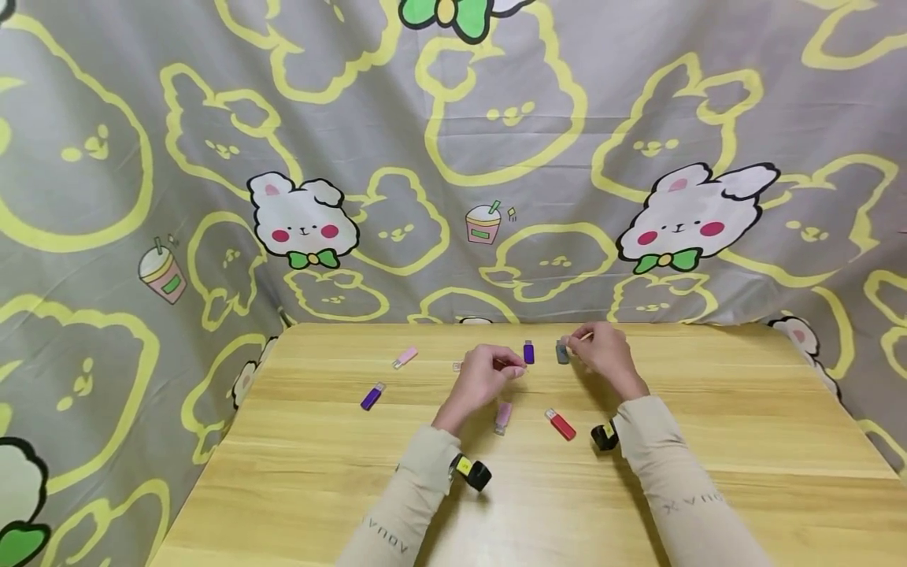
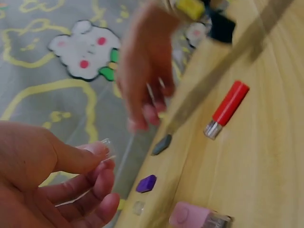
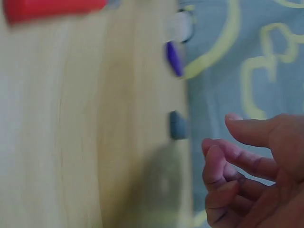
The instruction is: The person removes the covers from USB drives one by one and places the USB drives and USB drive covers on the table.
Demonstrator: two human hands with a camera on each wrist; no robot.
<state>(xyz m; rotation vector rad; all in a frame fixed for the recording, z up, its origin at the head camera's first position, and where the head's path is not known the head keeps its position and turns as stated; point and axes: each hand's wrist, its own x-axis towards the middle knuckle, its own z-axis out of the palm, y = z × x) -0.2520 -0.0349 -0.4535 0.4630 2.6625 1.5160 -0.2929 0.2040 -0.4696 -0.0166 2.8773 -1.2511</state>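
My left hand hovers above the table, pinching a small clear plastic piece between thumb and forefinger; it looks like a cap. My right hand is at the back of the table beside a grey USB stick. In the right wrist view its loosely bent fingers hold nothing, with the thumb apart and the grey stick lying clear of them. Between the hands lies a purple USB stick. Nearer the front are a pink USB stick and a red USB stick.
On the left of the wooden table lie another purple USB stick and another pink one. A small pale object is partly hidden by the left hand. Behind the table's back edge hangs a patterned curtain.
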